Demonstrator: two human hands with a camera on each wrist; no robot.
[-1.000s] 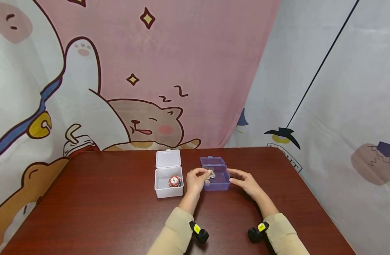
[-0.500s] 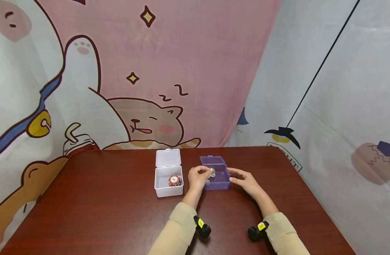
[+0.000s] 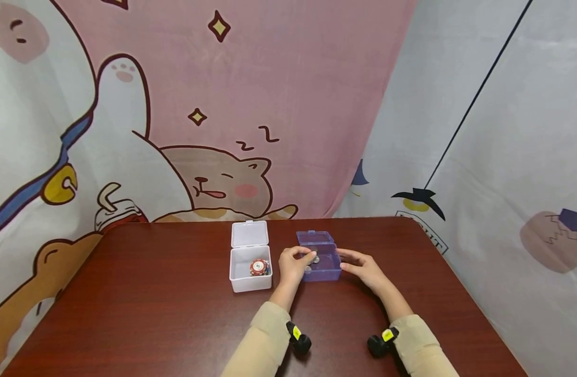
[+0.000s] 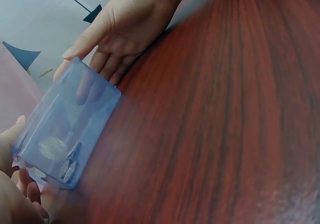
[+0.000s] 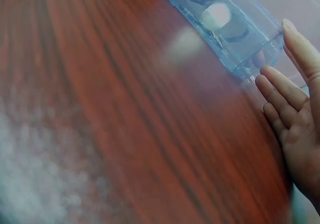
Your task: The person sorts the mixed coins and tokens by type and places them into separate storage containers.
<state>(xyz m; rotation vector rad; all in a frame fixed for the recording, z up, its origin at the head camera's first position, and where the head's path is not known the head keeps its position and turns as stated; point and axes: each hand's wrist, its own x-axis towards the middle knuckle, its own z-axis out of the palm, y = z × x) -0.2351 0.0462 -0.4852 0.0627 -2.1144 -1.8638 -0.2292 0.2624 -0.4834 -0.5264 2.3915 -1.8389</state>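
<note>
A translucent purple-blue plastic box (image 3: pixel 322 275) stands on the table with its lid (image 3: pixel 314 237) folded back. Over its left side, my left hand (image 3: pixel 292 266) pinches with thumb and index finger, silver coins (image 3: pixel 316 259) showing right at the fingertips. In the left wrist view a round silver coin (image 4: pixel 52 148) and several more coins (image 4: pixel 70 165) show inside the box; that hand's remaining fingers lie along the outer end. My right hand (image 3: pixel 364 266) rests its thumb and fairly straight fingers against the box's right end, thumb at a corner in the right wrist view.
To the left, an open white box (image 3: pixel 252 284) holds red-and-white poker chips (image 3: pixel 258 267), with others partly hidden beneath. Both boxes stand toward the far side of the dark red wooden table (image 3: pixel 166 309). A printed cloth (image 3: pixel 317 104) hangs behind it.
The left hand has shifted slightly right and over the box. The silver coins at its fingertips show less and sit a little lower. The right hand and both boxes stay in place.
</note>
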